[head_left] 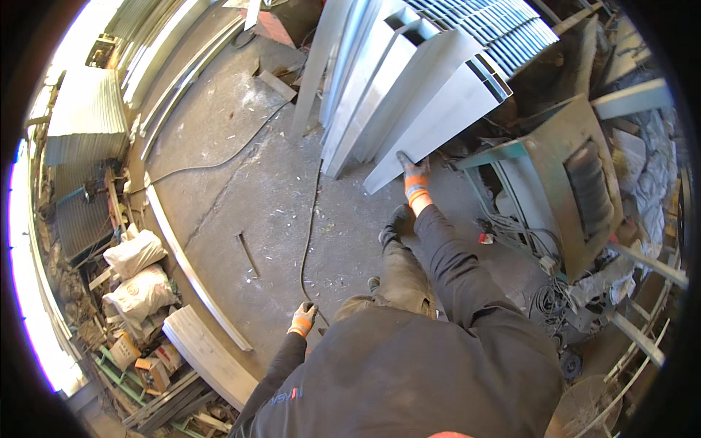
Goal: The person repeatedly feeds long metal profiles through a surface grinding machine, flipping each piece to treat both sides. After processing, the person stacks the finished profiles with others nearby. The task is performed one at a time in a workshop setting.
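My right hand (415, 180), in a grey and orange work glove, grips the edge of a pale rectangular metal profile (442, 117). The fingers lie against its side; part of the grip is hidden. Several similar long hollow profiles (365, 95) stand beside it, their lower ends close together near the floor. Low on my left, my left hand (302, 320) wears the same kind of glove and is closed around a black cable (312, 219). The cable runs from there across the floor toward the profiles. Its other side, near my body, is mostly hidden.
A green-framed machine (562, 190) with cables stands on the right. Bundled metal tubes (482, 29) lie at the far right. White sacks (139, 270), corrugated sheets (86, 117) and scrap line the left. A long strip (193, 274) and a short bar (248, 255) lie on the floor.
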{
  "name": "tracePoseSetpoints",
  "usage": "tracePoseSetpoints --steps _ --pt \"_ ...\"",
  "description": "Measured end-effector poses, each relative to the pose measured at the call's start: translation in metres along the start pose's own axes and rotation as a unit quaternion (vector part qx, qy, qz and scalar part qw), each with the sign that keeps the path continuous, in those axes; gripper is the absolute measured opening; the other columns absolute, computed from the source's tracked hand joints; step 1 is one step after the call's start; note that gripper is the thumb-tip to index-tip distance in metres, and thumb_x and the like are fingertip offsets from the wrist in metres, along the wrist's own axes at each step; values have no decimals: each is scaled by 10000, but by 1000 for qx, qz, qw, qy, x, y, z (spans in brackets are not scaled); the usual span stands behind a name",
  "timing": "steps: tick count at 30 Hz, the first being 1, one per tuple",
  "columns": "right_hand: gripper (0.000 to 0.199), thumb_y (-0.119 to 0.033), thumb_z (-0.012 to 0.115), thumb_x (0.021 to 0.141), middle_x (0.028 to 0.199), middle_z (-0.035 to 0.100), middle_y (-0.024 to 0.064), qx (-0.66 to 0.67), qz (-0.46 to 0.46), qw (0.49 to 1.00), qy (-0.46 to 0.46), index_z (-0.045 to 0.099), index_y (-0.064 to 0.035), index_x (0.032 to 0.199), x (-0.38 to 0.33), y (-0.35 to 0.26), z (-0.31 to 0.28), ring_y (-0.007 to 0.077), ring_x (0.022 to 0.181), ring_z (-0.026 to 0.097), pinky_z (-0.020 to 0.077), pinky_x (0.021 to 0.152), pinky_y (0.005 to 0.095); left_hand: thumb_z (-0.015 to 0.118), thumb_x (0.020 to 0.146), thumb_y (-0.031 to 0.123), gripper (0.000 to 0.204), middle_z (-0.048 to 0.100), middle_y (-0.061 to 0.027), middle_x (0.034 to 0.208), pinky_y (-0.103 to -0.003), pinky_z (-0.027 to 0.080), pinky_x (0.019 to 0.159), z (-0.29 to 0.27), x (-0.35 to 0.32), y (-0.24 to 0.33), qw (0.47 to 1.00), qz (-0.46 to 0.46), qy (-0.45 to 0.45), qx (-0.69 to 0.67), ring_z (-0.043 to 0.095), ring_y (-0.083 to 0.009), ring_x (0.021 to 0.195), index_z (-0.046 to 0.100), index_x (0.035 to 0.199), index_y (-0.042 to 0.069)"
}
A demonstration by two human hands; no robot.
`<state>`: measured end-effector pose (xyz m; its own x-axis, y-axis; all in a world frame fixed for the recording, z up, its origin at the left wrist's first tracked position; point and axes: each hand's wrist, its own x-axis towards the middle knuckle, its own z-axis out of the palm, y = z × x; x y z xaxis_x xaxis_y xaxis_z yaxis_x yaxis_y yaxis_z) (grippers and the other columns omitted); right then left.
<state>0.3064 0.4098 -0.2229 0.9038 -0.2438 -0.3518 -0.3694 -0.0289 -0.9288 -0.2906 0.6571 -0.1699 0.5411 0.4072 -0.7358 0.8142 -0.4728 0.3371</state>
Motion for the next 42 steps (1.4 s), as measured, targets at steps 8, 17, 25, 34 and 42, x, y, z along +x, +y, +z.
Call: tracePoseSetpoints --steps 8,17,25,34,42 --pt "622 -325 939 926 1395 805 134 -130 78 980 -126 762 27 1407 155 65 61 312 1246 742 568 1108 446 772 1081 315 424 791 -165 1286 -385 597 1022 -33 6 84 989 55 72 -115 771 -256 1175 731 1392 29" --pt "602 -498 863 934 1300 822 255 -181 6 982 -50 810 10 1253 156 20 58 415 1235 773 581 1070 503 779 1080 309 492 777 -183 1415 -387 569 1125 -31 9 122 989 50 43 -133 738 -260 1327 711 1481 32" --pt "1058 -522 1064 765 1378 806 177 -291 -37 947 -129 654 96 1521 124 -83 141 308 1137 777 613 1035 427 777 1051 358 526 762 -237 1409 -438 576 1129 -39 -5 54 983 -29 48 -176 752 -377 1302 716 1457 29" --pt "573 -354 1029 883 1031 758 2 -99 -64 982 -147 782 0 1260 70 -96 127 135 853 646 561 773 337 817 1051 319 485 770 -215 1376 -426 588 1111 -40 -18 -29 987 47 83 -128 757 -355 1272 721 1430 31" --pt "486 -26 945 922 1220 841 107 82 -108 910 -392 746 35 1362 -209 -168 33 174 1067 796 647 996 346 949 899 431 928 539 -270 1674 -573 414 1296 -131 -52 77 916 300 255 -78 492 -500 1549 536 1653 83"
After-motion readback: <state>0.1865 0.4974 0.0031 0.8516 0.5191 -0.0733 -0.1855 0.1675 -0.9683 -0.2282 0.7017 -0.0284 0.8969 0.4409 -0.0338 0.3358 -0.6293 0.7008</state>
